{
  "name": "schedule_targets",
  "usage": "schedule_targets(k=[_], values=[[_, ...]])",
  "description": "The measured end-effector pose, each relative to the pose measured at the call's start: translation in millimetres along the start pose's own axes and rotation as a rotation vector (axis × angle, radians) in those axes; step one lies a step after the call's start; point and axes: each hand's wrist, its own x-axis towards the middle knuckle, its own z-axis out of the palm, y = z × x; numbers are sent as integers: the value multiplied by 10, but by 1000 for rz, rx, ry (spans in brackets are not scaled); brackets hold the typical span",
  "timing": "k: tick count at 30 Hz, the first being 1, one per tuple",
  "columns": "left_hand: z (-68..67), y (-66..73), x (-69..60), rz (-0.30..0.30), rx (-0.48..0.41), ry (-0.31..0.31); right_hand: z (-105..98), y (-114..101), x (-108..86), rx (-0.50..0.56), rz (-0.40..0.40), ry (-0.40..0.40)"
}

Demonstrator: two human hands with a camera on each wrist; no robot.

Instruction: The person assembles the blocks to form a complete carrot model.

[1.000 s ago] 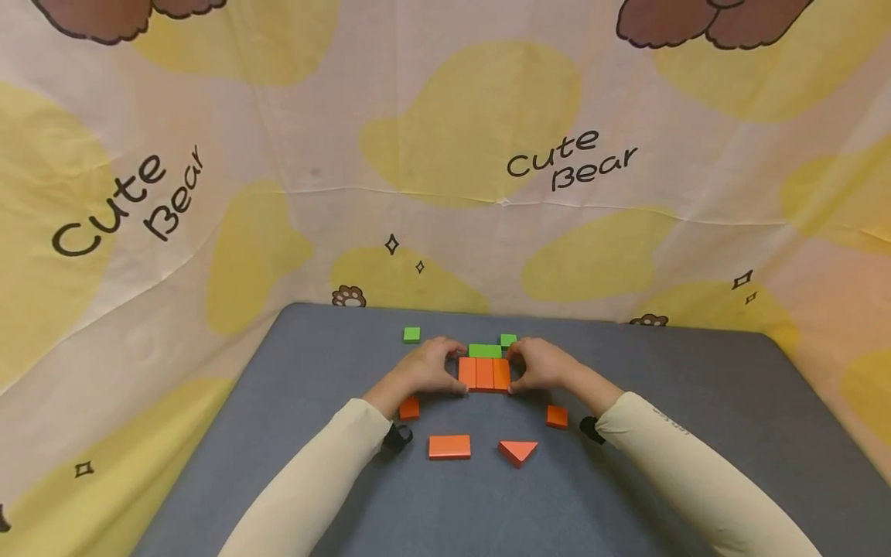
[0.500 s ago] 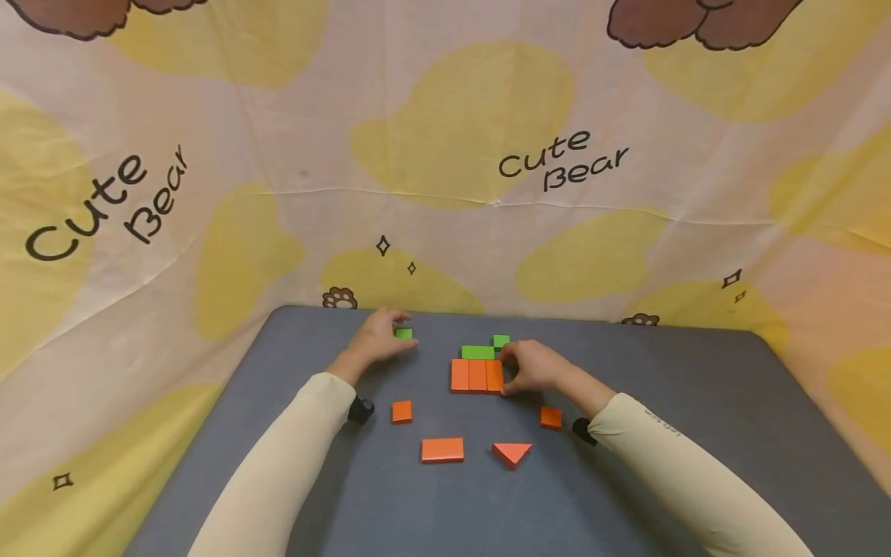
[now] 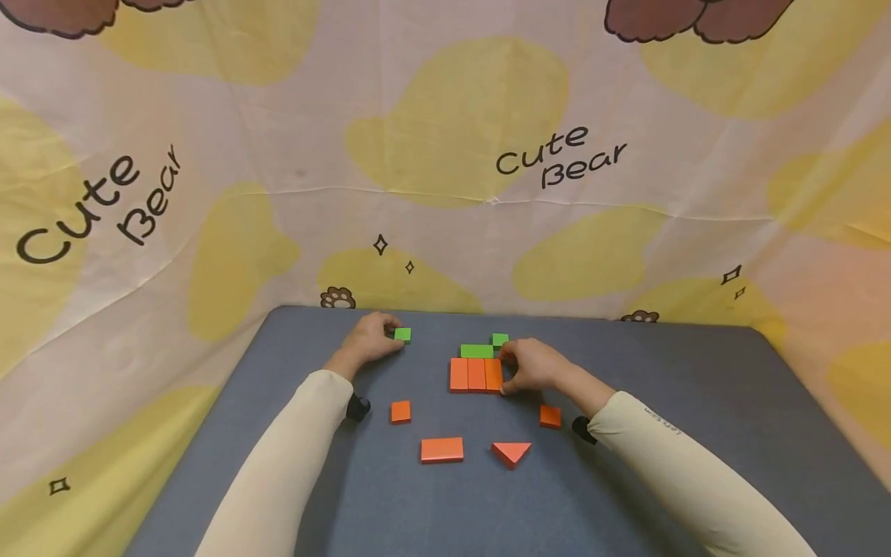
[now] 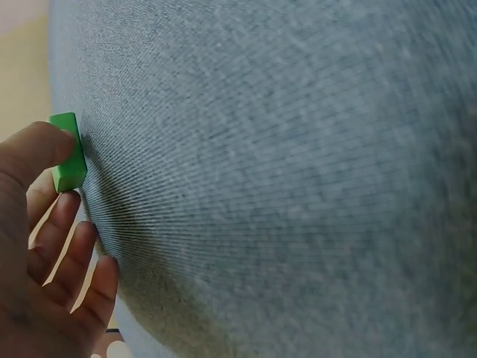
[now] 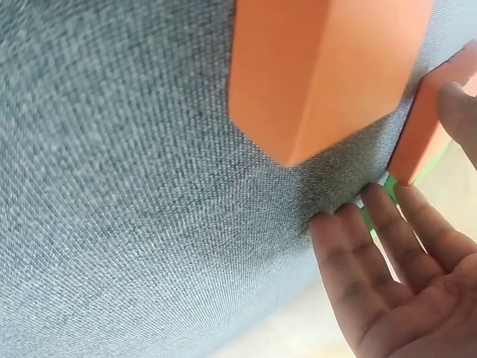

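My left hand (image 3: 367,338) pinches a small green square block (image 3: 402,335) near the table's far edge. In the left wrist view the thumb presses one face of the green block (image 4: 69,160), and the other fingers spread below. Three orange rectangular blocks stand side by side in a row, in front of a flat green rectangular block (image 3: 476,351). At the row's right end, my right hand (image 3: 537,366) holds the last orange block (image 3: 493,375) lengthwise between thumb and index finger. The right wrist view shows the thumb against this orange block (image 5: 426,130).
Another small green block (image 3: 500,340) sits behind the row at right. Nearer me lie two orange square blocks (image 3: 400,412), an orange rectangular block (image 3: 442,450) and an orange triangular block (image 3: 511,454). A printed cloth (image 3: 445,170) hangs behind the grey table (image 3: 431,510).
My left hand has left the orange row's left side, moved left and back, and taken hold of the green square block. My right hand has stayed by the row's right end.
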Motion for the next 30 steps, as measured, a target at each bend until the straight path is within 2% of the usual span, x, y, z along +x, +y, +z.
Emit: schedule_targets(k=[5, 14, 19, 24, 30], values=[[25, 106, 13, -14, 5, -2, 1, 0, 2, 3, 13, -5], [186, 512, 100, 19, -23, -35, -1, -3, -1, 10, 23, -12], [271, 685, 145, 18, -29, -55, -13, -12, -3, 15, 32, -11], [331, 791, 173, 21, 2, -67, -11, -9, 4, 4, 28, -12], [386, 845, 198, 18, 23, -87, 3, 14, 5, -6, 29, -5]])
